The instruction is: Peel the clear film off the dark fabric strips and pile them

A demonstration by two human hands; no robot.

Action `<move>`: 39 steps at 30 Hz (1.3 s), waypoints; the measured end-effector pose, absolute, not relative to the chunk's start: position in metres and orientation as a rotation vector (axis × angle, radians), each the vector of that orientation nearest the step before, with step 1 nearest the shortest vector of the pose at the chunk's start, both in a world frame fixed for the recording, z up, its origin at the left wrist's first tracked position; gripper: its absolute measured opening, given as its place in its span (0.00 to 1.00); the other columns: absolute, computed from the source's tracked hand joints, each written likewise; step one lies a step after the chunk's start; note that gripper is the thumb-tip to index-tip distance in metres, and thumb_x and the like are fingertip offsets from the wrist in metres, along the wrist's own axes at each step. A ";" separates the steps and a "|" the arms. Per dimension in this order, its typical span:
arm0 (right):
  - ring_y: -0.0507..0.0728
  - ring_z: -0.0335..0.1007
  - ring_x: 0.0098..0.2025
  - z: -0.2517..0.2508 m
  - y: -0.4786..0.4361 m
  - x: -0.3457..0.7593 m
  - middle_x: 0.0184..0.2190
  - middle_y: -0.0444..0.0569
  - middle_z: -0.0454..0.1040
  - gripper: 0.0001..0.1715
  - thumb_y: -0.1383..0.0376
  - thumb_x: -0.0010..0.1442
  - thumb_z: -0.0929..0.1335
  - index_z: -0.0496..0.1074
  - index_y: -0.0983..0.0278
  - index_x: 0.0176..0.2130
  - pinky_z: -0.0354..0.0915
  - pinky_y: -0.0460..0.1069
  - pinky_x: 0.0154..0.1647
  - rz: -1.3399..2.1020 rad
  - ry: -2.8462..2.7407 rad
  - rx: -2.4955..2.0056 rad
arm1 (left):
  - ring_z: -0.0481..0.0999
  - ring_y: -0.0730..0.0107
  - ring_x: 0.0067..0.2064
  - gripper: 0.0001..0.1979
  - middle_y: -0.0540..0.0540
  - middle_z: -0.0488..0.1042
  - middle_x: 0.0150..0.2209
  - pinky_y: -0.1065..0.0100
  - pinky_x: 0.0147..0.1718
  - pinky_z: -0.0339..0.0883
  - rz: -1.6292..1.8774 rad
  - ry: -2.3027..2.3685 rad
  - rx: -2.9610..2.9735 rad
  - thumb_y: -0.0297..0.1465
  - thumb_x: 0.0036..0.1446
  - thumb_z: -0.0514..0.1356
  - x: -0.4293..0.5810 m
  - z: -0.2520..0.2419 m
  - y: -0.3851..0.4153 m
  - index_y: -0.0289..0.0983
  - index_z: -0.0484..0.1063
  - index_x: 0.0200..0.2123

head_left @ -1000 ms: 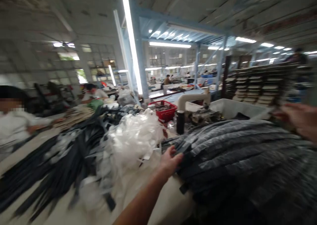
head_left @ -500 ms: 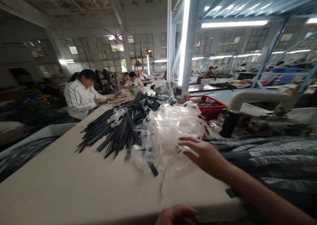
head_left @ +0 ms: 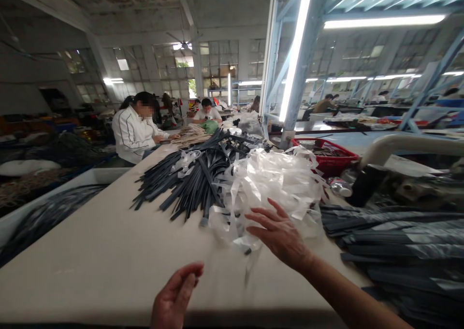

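Observation:
My right hand (head_left: 281,232) reaches out with its fingers spread, over the near side of a tangled heap of translucent white plastic strips (head_left: 268,179). Nothing shows in its grasp. My left hand (head_left: 174,297) is above the table near its front edge, fingers curled and thumb close to them; what they pinch, if anything, is too small to make out. Beside and behind the white heap lie many flat dark strips (head_left: 192,179), fanned across the pale tabletop (head_left: 126,266). One small dark strip end (head_left: 248,251) pokes out below the white heap.
To the right lie bundles of dark strips (head_left: 391,242) in clear wrap, near a machine (head_left: 409,184). A red basket (head_left: 335,160) and a plastic bottle (head_left: 340,186) stand behind. Left is a white bin (head_left: 105,175) of dark strips. A person (head_left: 136,131) sits across the table.
The view has turned slightly left. My left hand has come up from the bottom edge and moved left. My right hand has moved left along the heap, and less of the small dark strip end shows.

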State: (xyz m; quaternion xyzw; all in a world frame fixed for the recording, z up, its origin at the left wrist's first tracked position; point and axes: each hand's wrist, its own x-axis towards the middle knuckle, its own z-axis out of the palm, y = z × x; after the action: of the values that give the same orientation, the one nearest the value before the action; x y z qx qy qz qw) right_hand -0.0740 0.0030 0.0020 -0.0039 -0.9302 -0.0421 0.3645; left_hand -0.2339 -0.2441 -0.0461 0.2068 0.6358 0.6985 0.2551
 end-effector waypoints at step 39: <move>0.58 0.77 0.45 0.028 0.130 -0.105 0.43 0.50 0.81 0.18 0.58 0.63 0.61 0.79 0.57 0.41 0.60 0.56 0.58 -0.148 -2.174 -0.473 | 0.76 0.73 0.24 0.21 0.46 0.81 0.28 0.72 0.28 0.68 1.324 1.375 0.559 0.33 0.49 0.68 -0.304 -0.024 -0.315 0.34 0.75 0.47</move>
State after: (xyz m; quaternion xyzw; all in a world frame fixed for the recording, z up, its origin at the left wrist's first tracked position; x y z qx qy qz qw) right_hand -0.1054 0.1303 0.0276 -0.1903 -0.8754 -0.0594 0.4405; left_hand -0.3038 -0.3153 -0.0245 0.2358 0.5797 0.5582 0.5448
